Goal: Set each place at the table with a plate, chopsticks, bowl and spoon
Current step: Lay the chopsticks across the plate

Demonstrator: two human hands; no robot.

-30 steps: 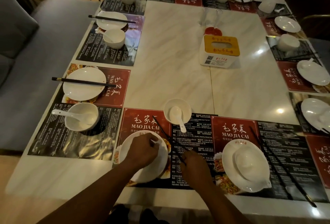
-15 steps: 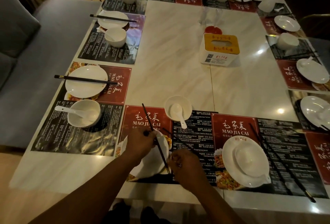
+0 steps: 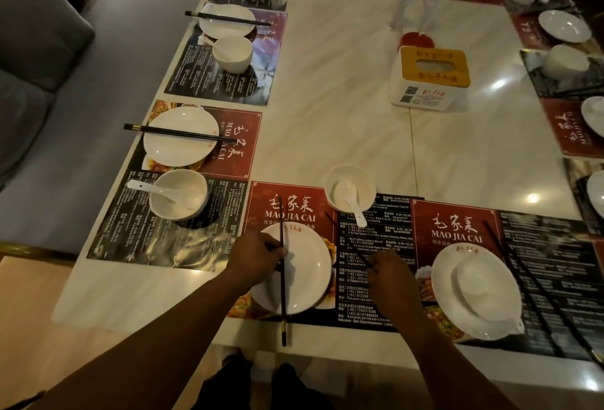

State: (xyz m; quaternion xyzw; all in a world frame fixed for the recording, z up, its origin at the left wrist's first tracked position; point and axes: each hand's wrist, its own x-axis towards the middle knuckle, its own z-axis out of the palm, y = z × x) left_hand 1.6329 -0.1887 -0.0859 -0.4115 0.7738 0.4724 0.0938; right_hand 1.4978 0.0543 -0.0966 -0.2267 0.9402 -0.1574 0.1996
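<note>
My left hand [image 3: 258, 257] grips one black chopstick [image 3: 282, 305]. The stick points straight away from me and crosses the left part of the white plate [image 3: 307, 272] on the red placemat in front of me. My right hand [image 3: 390, 277] rests on the black menu mat beside the plate. Its fingertips pinch the near end of a second chopstick [image 3: 331, 220], which lies slanted on the mat. Just beyond the plate stands a white bowl [image 3: 366, 186] with a white spoon [image 3: 352, 203] in it.
To the right, a plate [image 3: 447, 305] holds an upturned bowl [image 3: 477, 285], with chopsticks [image 3: 536, 288] beside it on the mat. Along the left edge are places with plates, chopsticks, bowls and spoons. A tissue box [image 3: 429, 78] stands mid-table. A grey sofa [image 3: 81, 83] is on the left.
My left hand has lifted one chopstick off the mat and turned it from slanted to straight across the plate. My right hand has let go of that stick and shifted right.
</note>
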